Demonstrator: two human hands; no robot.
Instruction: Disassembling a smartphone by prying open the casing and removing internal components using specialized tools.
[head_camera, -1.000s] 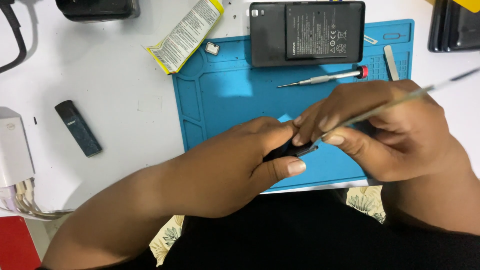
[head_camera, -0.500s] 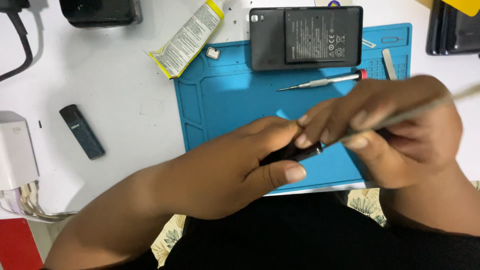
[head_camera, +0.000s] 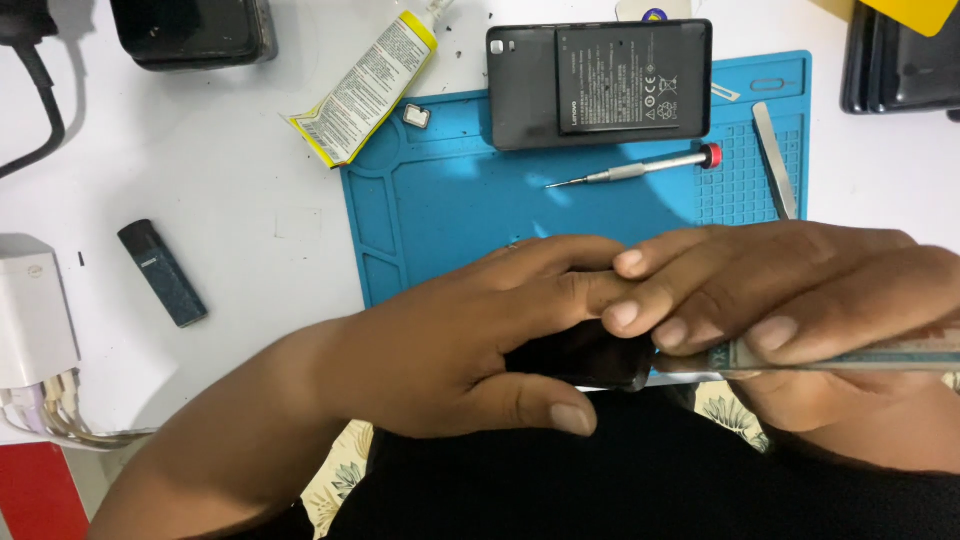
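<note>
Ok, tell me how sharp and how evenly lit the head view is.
Head view: bright, even light, soft shadows; the blue mat, screwdriver and opened phone are crisp; the right hand and its flat tool are slightly soft; the dark part under the left hand sits in shade.

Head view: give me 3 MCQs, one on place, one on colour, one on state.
1. Where does the screwdriver lie?
A. on the blue mat
B. on the white table, off the mat
C. in the left hand

2. What colour is the screwdriver's end cap?
A. green
B. red
C. yellow

3. What is the left hand doing?
A. resting flat and empty
B. gripping a small dark device
C. holding the glue tube

Answers:
1 A, it lies on the mat just below the black phone.
2 B, the cap at its right end is red.
3 B, thumb and fingers close around the device while the right hand holds a thin metal tool.
</note>
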